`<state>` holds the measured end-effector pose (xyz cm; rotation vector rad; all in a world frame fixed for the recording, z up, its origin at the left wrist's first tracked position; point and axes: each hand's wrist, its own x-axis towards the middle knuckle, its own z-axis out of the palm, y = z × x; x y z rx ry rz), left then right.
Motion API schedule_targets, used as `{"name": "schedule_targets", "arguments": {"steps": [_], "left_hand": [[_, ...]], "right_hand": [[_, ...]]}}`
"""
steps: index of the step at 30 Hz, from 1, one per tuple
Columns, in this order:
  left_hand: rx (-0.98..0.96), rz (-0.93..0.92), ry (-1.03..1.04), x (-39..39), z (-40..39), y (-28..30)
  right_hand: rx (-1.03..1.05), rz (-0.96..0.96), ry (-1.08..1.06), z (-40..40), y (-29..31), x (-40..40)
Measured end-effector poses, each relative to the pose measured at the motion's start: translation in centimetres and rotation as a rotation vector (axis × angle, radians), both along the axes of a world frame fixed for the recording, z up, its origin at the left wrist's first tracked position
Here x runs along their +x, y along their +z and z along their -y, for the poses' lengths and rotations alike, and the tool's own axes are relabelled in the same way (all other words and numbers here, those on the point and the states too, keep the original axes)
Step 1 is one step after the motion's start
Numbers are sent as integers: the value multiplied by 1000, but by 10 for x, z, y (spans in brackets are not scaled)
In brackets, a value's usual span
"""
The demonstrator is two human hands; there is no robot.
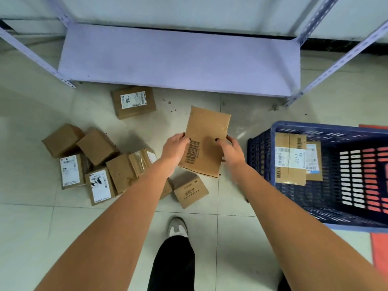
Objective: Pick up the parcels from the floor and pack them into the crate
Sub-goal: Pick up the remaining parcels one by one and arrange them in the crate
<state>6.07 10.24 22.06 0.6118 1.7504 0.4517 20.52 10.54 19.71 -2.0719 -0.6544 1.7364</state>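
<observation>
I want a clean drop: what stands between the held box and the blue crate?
Nothing visible. Both hands, left hand and right hand, hold the flat cardboard box above bare floor tile; the blue crate stands open-topped to its right, two parcels against its near-left wall.

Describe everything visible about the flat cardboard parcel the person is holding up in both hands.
The flat parcel is plain brown cardboard, rectangular and thin, with a black barcode printed near its lower left and clear tape glinting along its right edge. It is held above the tiled floor, tilted slightly clockwise, left of the blue crate. The left hand grips its left edge, the right hand its right edge.
</observation>
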Motion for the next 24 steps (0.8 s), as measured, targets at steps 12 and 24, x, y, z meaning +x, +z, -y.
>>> {"name": "schedule_targets", "arguments": {"steps": [12, 24], "left_hand": [[42, 97, 96, 239, 17, 29], [17, 148, 333, 386, 8, 28]], "right_hand": [[12, 47, -113, 3, 20, 242], [104, -38, -62, -17, 30, 403]]}}
